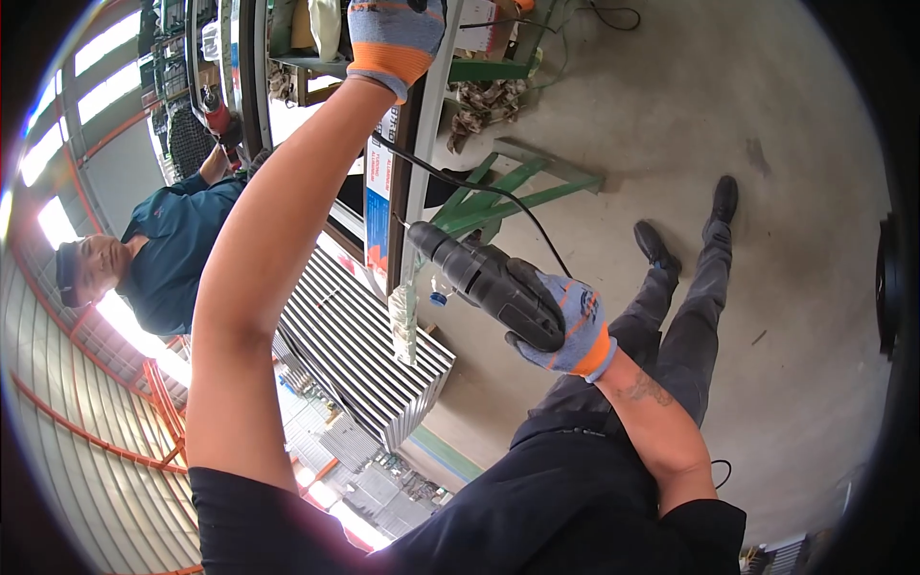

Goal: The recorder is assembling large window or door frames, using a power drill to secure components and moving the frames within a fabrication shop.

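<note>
My right hand [565, 321], in a grey and orange work glove, grips a black corded power drill [484, 278]. Its chuck points left at a tall grey metal frame post [429, 134]. A black cord [498, 196] loops up from the drill. My left hand [395, 34], gloved the same way, is raised high with the arm stretched out and rests against the upper part of the frame. Whether its fingers close around anything is hidden at the picture's top edge.
A co-worker in a dark blue shirt [172, 249] stands at the left behind the frame, holding a red tool [218, 120]. A ribbed grey metal panel stack [359, 350] lies below the frame. A green metal stand [508, 192] and rags [484, 105] sit on the concrete floor.
</note>
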Motion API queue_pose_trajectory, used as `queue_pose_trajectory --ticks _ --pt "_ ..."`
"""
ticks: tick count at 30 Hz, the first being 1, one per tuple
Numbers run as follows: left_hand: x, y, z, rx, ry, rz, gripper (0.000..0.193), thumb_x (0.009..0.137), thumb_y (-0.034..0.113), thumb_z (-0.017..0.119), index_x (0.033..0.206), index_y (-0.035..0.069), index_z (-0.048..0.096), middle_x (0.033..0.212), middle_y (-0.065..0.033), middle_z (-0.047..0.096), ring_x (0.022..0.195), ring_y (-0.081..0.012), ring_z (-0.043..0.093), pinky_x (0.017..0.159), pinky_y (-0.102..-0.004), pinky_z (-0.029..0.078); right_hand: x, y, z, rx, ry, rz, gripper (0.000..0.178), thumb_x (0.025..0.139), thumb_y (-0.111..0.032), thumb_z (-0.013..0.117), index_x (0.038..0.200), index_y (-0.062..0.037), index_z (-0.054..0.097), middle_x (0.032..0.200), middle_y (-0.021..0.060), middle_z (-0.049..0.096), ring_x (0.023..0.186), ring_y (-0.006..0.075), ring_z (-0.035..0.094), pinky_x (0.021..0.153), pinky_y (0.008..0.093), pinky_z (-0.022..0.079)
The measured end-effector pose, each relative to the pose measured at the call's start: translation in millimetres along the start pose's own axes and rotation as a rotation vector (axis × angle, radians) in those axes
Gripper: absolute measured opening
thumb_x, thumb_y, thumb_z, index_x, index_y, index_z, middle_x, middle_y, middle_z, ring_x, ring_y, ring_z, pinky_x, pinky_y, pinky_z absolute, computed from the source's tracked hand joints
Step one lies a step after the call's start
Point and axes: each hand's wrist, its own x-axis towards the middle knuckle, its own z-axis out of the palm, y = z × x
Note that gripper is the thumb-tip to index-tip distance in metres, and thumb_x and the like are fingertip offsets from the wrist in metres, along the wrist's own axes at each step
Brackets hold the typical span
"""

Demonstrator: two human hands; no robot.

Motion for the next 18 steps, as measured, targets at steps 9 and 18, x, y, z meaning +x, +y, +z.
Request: queue_pose_trajectory --ticks 9,18 --pt "2 4 2 -0.073 -0.052 -0.085 0.060 0.076 -0.013 0.046 0.135 -0.002 0.051 0.137 -0.0192 0.051 0.134 -0.0307 0.044 0.113 -0.0345 0.033 6 -8 -10 -0.006 0.001 0.067 0.077 0.061 -0.025 0.081 0.130 -0.0044 0.054 0.102 0.0123 0.067 0.086 0.0343 0.065 0.074 0.0398 0.053" --pt "13 15 -10 0.020 -0.099 -0.118 0.051 0.084 0.002 0.052 0.135 -0.001 0.051 0.137 -0.0254 0.049 0.131 -0.0412 0.044 0.111 -0.0438 0.032 10 3 -8 0.024 0.079 -0.010 0.067 0.064 -0.025 0.078 0.124 -0.0046 0.058 0.091 0.0134 0.066 0.076 0.0338 0.063 0.066 0.0370 0.052"
